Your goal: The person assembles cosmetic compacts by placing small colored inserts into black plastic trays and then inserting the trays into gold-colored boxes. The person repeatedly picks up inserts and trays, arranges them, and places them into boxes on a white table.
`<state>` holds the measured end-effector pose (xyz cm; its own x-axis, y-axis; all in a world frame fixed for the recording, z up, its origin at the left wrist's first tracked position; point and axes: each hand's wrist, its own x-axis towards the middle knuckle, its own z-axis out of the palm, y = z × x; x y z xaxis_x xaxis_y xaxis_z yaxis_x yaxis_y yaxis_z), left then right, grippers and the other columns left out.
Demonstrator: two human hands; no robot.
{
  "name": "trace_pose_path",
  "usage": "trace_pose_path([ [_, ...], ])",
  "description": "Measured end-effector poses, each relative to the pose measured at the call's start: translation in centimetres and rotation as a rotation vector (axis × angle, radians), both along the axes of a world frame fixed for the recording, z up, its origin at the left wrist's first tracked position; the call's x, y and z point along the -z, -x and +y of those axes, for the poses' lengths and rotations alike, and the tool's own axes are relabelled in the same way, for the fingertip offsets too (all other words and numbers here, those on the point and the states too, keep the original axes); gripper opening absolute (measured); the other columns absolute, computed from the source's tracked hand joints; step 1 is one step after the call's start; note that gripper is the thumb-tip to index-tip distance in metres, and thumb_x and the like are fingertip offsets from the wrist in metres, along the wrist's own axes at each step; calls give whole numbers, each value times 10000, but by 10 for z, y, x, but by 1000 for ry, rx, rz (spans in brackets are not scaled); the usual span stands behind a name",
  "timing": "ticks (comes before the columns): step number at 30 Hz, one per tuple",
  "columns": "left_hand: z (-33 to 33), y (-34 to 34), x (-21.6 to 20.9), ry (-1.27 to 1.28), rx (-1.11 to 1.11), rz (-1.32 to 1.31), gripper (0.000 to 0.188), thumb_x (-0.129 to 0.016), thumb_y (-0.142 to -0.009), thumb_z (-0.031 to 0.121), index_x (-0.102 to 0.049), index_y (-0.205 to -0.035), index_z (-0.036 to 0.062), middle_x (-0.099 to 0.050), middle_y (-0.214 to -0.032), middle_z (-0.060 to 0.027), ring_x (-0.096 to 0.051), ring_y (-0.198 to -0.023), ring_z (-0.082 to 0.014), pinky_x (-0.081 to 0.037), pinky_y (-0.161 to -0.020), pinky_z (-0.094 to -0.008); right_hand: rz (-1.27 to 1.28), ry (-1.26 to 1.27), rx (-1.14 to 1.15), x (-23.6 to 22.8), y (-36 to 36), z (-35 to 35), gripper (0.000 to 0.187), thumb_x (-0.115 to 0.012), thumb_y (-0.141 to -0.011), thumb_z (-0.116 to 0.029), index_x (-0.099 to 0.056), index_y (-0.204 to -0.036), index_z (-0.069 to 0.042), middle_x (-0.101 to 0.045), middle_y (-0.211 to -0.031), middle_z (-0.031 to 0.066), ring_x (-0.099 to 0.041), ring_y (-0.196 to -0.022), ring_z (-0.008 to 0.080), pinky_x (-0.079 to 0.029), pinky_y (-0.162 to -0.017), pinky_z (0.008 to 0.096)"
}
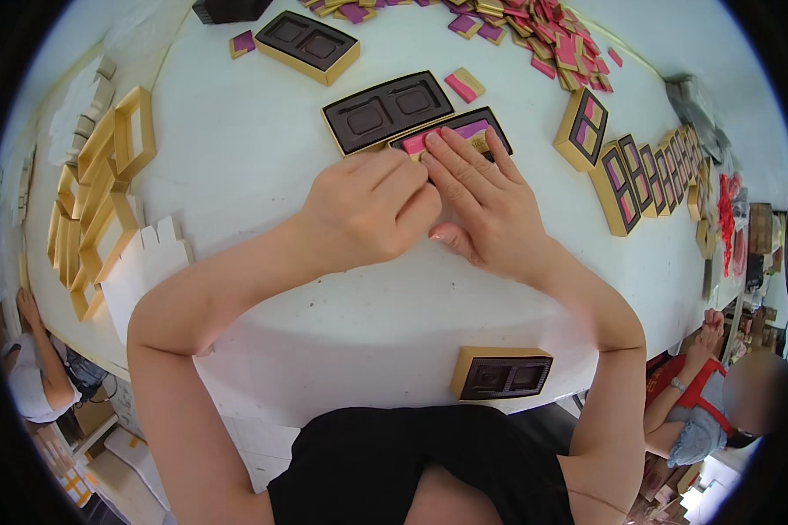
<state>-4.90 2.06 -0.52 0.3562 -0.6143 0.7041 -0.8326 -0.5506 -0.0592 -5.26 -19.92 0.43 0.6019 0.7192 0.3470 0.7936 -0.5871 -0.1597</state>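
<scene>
A gold box with a dark two-part tray lies under my hands, holding a pink-and-gold packet and a purple-and-gold packet. My right hand lies over it, fingers stretched out across the packets. Curled beside it at the box's near left is my left hand; whatever its fingers may hold is hidden. Touching that box on the left is a second one, its bare recesses showing. A loose pink-and-gold packet lies just beyond the two boxes.
Another tray box sits farther back, near a pile of pink packets. Filled boxes stand in a row at right. Gold frames are stacked at left. One box rests at the near edge. Two other people are at the sides.
</scene>
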Motion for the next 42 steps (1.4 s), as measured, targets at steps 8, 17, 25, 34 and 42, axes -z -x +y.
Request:
trace_pose_path([
  [8, -2, -3, 1, -29, -67, 161, 401, -807, -699, 270, -721, -1008, 30, -683, -1160, -79, -579, -1221, -275, -405, -1073, -538, 219, -486, -82, -16, -67, -15, 47, -735, -826, -121, -741, -845, -78, -676, -794, 76, -644, -805, 234, -536, -768, 386],
  [17, 2, -3, -9, -147, -218, 284, 714, -746, -789, 469, -572, -1270, -28, -548, -1356, -198, -468, -1330, -367, -318, -1088, -623, 181, -141, 282, -16, -127, -12, 298, -743, -806, -114, -669, -1089, -56, -670, -987, 87, -650, -937, 283, -523, -797, 379],
  [25, 2, -4, 4, -153, -354, 455, 960, -674, -834, 565, -349, -1438, -108, -313, -1519, -299, -249, -1441, -462, -287, -1088, -641, 119, -93, -190, -20, -107, 12, 427, -622, -743, 152, -708, -1111, -45, -683, -1145, 96, -636, -1077, 287, -483, -1032, 413],
  [34, -2, -10, 4, -184, -334, 377, 845, -679, -819, 558, -474, -1396, -24, -443, -1470, -180, -347, -1385, -423, -349, -1025, -663, 193, -263, 303, -20, -163, -15, 202, -665, -872, -93, -716, -1061, -43, -720, -1055, 143, -674, -1006, 294, -517, -876, 392],
  [42, -1, -17, -8, -165, -313, 319, 934, -720, -751, 598, -440, -1445, 40, -399, -1534, -86, -337, -1416, -384, -251, -1012, -763, -65, -38, 330, 15, -218, -14, 306, -627, -902, -166, -655, -1188, -59, -695, -1034, 166, -682, -895, 314, -533, -807, 390],
])
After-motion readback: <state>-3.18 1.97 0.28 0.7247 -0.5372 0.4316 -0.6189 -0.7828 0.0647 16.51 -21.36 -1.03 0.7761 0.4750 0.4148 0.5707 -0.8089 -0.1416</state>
